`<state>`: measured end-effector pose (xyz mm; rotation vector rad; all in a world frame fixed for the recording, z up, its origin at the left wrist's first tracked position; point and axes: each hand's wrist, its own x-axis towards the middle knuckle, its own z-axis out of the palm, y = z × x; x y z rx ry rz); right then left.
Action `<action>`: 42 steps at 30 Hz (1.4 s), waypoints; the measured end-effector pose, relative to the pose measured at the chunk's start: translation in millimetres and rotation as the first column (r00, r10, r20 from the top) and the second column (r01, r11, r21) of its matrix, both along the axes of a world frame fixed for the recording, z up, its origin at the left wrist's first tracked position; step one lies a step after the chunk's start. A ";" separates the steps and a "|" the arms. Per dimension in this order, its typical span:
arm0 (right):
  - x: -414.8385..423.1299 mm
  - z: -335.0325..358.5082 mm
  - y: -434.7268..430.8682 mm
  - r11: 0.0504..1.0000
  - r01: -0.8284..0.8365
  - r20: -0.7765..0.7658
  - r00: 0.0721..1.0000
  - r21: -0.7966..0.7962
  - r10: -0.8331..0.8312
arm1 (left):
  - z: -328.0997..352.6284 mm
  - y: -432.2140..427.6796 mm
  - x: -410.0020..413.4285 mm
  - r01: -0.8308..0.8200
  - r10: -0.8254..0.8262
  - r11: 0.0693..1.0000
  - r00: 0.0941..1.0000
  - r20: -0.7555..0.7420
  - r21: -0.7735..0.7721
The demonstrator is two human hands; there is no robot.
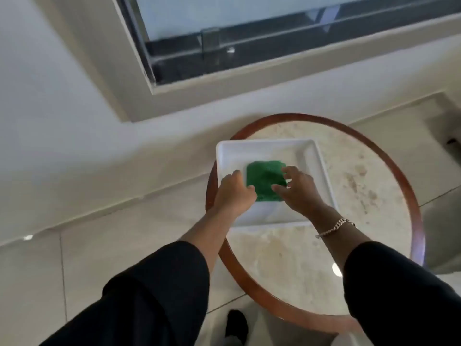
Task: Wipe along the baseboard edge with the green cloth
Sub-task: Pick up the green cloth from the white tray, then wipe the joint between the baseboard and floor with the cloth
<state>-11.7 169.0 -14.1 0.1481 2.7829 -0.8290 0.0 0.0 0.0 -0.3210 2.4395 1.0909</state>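
Note:
A folded green cloth (264,176) lies flat in a white square tray (314,161) on a round table. My left hand (233,191) rests at the cloth's left edge, fingers curled, thumb touching the cloth. My right hand (296,191) hovers over the cloth's right side with fingers spread, its thumb at the cloth's lower edge. Neither hand has lifted the cloth. The pale baseboard (104,196) runs along the bottom of the white wall, left of the table, where it meets the tiled floor.
The round marble-topped table (361,186) has a brown wooden rim and stands close to the wall. A window with a dark frame (224,58) sits above. Glossy beige floor tiles (112,245) spread to the left. A dark shoe (235,325) shows near the table's base.

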 end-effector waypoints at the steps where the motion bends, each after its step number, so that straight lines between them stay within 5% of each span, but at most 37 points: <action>1: -1.9 -10.2 -0.5 0.999 0.037 0.000 0.999 -0.012 -0.037 | -6.7 8.7 -5.6 -0.026 0.027 0.999 0.999 0.032 -0.021; 5: -4.9 -39.8 -2.7 0.993 0.120 -0.015 0.993 -0.001 -0.120 | -24.6 38.1 -21.3 -0.232 0.230 0.973 0.966 0.114 0.003; 9: -7.8 -46.4 -1.6 0.951 0.247 -0.014 0.967 -0.185 -0.254 | -28.2 43.6 -22.9 -0.448 0.413 0.875 0.888 0.199 0.182; 13: 10.5 -17.3 -17.8 0.912 0.249 -0.089 0.953 -0.325 -0.291 | -3.0 23.0 -8.6 -0.457 0.428 0.836 0.890 0.161 0.304; 20: 65.4 61.5 -123.2 0.813 0.159 -0.125 0.954 -0.560 -0.273 | 62.8 -93.2 54.7 -0.581 0.559 0.629 0.800 0.218 0.516; 25: 111.5 43.9 -249.9 0.745 0.102 -0.054 0.982 -0.659 -0.182 | 53.4 -226.6 109.1 -0.681 0.643 0.465 0.699 0.312 0.566; 32: 174.4 -60.0 -444.2 0.733 0.113 0.070 0.994 -0.671 -0.089 | -58.0 -424.7 180.1 -0.741 0.675 0.436 0.644 0.360 0.510; 42: 198.9 -334.6 -592.2 0.847 0.025 0.047 0.999 -0.532 0.000 | -346.1 -570.9 215.8 -0.753 0.704 0.515 0.645 0.298 0.410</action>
